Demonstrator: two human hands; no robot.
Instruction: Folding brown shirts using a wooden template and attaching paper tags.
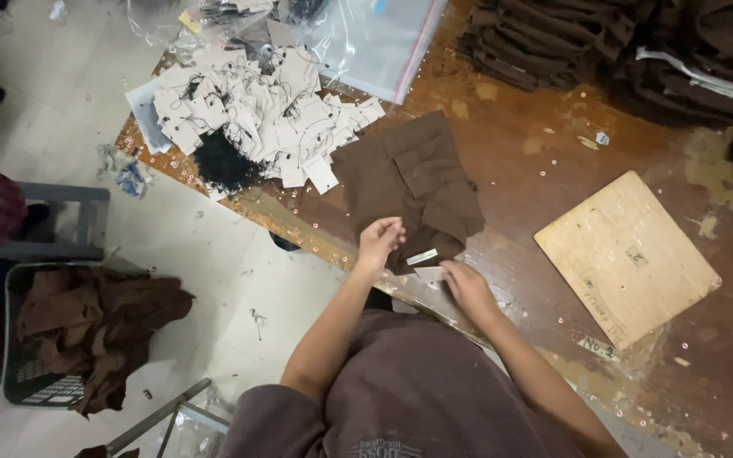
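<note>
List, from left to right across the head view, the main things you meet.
Basket of brown cloth → pile of paper tags → left hand → right hand → wooden board.

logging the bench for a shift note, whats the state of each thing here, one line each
brown garment: folded, flat on the table, pale label at its near edge
left hand: fingers pinched, raised over the garment's near edge; what it holds is too small to tell
right hand: on a white tag at the table edge
tag pile: loose, strings tangled
clear bag: lying flat
wooden board: flat, bare
basket: holding crumpled brown cloth
</note>
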